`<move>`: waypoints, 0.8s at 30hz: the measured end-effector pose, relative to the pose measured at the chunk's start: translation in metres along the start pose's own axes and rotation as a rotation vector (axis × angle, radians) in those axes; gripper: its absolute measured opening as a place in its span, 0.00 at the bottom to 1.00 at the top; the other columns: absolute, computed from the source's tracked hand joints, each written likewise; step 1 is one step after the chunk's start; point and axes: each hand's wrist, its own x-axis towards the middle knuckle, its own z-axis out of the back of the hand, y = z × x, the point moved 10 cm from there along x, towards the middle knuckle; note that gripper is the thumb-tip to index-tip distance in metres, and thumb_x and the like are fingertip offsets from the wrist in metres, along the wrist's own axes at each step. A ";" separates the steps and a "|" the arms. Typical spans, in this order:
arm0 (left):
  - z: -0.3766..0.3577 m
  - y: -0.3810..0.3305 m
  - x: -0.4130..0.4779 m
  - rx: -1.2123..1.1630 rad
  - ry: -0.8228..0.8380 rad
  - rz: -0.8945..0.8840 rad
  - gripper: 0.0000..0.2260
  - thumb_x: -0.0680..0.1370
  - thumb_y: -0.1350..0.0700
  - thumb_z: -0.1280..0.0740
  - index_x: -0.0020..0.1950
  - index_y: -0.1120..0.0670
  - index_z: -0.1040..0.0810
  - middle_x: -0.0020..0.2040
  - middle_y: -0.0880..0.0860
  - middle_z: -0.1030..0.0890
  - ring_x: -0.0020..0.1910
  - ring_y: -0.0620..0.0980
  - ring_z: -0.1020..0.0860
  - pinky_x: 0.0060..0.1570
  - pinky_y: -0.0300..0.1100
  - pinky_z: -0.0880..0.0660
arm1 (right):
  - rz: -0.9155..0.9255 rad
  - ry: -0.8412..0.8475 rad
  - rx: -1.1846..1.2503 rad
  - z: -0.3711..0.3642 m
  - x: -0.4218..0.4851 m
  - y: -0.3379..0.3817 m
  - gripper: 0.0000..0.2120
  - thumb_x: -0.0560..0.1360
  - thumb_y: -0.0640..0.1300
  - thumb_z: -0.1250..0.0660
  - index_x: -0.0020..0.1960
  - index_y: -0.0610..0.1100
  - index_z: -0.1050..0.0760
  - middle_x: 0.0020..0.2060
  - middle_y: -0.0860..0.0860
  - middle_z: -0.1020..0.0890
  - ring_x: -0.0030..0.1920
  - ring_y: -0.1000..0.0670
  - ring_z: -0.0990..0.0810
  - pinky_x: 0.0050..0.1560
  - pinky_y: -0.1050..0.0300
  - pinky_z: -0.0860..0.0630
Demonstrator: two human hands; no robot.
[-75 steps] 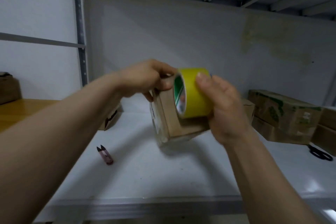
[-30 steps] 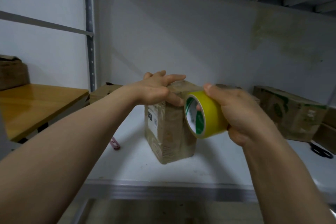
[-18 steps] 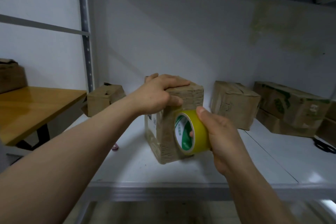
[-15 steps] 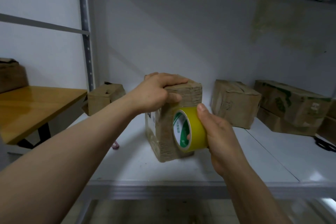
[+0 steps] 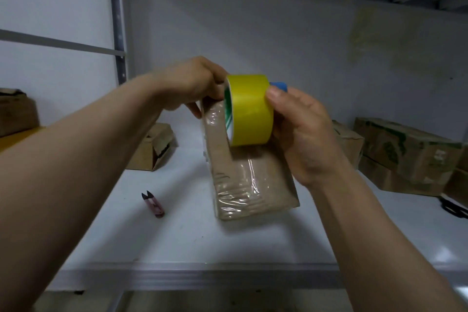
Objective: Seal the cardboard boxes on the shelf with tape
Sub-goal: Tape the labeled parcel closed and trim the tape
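Mid-taping: one cardboard box (image 5: 250, 180) tipped up on the white shelf (image 5: 177, 248), roll over its upper end.

Nearest, both forearms reach in over the shelf lip, with small snips (image 5: 153, 204) lying left of the box. The right hand (image 5: 304, 134) is curled round the yellow tape roll (image 5: 249, 109), thumb on its outer face. The left hand (image 5: 192, 86) grips the box's top corner, fingers bent, thumb down the side (whether it also pins a tape end is hidden by the roll). Risks, as I judge them: held by one corner, the box may swing or slip when the tape is pulled, and a slack strip would wrinkle over the already glossy wrap. More boxes (image 5: 405, 149) wait farther back.
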 end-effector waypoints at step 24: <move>-0.095 0.114 0.025 -0.241 0.396 0.067 0.54 0.64 0.49 0.21 0.81 0.41 0.51 0.73 0.45 0.30 0.71 0.47 0.31 0.71 0.46 0.33 | -0.413 -0.172 -0.383 0.036 0.046 -0.122 0.08 0.80 0.44 0.33 0.56 0.43 0.19 0.49 0.45 0.13 0.51 0.45 0.14 0.55 0.48 0.19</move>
